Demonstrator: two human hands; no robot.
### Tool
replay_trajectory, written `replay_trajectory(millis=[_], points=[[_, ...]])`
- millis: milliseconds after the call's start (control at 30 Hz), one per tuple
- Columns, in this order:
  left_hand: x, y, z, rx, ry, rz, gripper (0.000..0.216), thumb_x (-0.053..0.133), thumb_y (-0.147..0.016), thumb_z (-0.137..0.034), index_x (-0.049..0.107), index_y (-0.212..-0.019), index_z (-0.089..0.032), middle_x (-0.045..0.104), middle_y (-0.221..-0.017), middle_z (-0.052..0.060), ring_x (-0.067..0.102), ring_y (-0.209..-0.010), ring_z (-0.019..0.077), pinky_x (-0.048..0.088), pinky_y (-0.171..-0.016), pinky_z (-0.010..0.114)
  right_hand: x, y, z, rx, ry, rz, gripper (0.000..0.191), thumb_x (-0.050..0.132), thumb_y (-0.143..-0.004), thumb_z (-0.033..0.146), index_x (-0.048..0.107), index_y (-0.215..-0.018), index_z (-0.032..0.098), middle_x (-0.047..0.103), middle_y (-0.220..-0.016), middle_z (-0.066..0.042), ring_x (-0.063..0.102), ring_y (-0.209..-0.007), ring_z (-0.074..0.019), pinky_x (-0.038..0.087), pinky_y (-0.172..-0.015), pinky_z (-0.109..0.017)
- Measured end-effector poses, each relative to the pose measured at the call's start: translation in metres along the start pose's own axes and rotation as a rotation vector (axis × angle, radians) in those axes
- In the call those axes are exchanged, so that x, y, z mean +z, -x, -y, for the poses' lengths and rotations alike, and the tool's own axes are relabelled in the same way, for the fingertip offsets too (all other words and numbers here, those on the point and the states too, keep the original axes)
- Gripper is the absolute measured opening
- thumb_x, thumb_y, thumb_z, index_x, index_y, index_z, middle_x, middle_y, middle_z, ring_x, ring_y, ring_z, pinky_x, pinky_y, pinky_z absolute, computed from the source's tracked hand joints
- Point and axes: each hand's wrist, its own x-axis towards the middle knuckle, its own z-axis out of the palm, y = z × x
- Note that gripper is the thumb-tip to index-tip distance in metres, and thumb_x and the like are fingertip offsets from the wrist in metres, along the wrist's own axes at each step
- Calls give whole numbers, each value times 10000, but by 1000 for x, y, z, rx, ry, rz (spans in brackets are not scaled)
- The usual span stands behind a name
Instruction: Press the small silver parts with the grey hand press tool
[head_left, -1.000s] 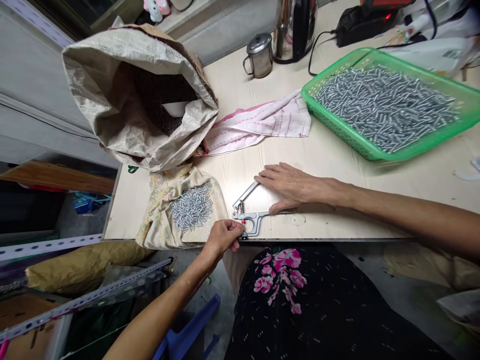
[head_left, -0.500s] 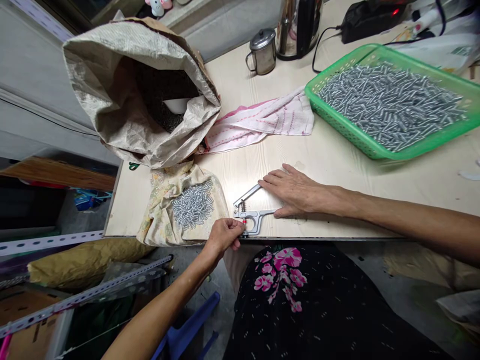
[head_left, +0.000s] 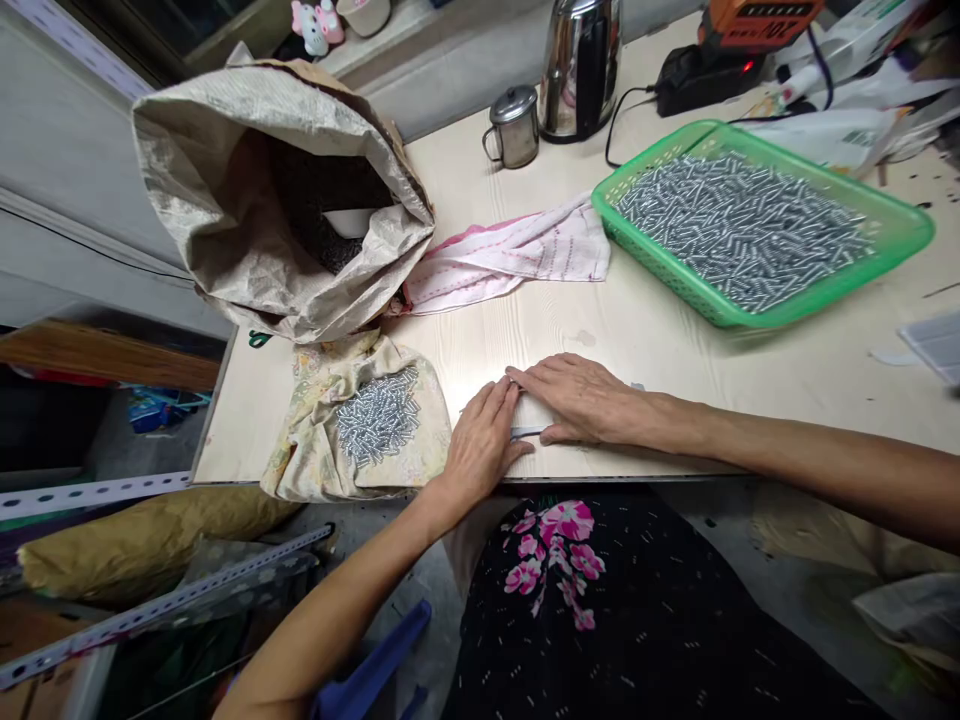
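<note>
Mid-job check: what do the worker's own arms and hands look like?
Both forearms are bare to the frame edge; no sleeves show. The left hand and right hand wear no gloves, and no ring, watch or bracelet is visible. The only clothing in view is a black garment over the lap, printed with pink flowers and white flecks.

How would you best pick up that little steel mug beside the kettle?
By its loop handle, coming from the sack side. The mug stands upright, lid on, and the handle juts out away from the kettle, which crowds the other side.
</note>
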Motion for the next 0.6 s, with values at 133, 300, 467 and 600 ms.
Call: replay_trajectory(millis=[133,300,467,600], points=[[1,-24,6,44,-17,103,688,674,-864,-332,335,-1429,-134,478,-1393,181,476,-1229,311,443,-1027,488,-2,6,-1,111,42,23,742,832,-662,438,493,-1232,105,587,-1139,-175,529,-1013,-322,461,-815,-414],[-3,-41,4,54,-56,166,476,651,-883,-347,492,-1288,-155,572,-1170,124,506,-1078,280,492,-917,444,-5,9,-3,103,40,20,328,710,-833,344,575,-1041,129,589,-1013,-126,521,-908,-252,425,-765,-357],[1,-60,12,27,-34,127,234,573,-937,-322,598,-1109,-164,606,-1027,88,522,-981,246,490,-840,389,-5,-7,-14,123,151,-20,136,625,-902,269,626,-904,134,613,-901,-102,517,-871,-239,343,-748,-344],[4,-72,19,17,-13,73,236,479,-983,-318,641,-908,-163,613,-887,73,532,-890,227,477,-802,360,1,-21,-22,134,120,4,212,550,-954,274,626,-804,143,621,-805,-82,515,-783,-206,321,-707,-325]])
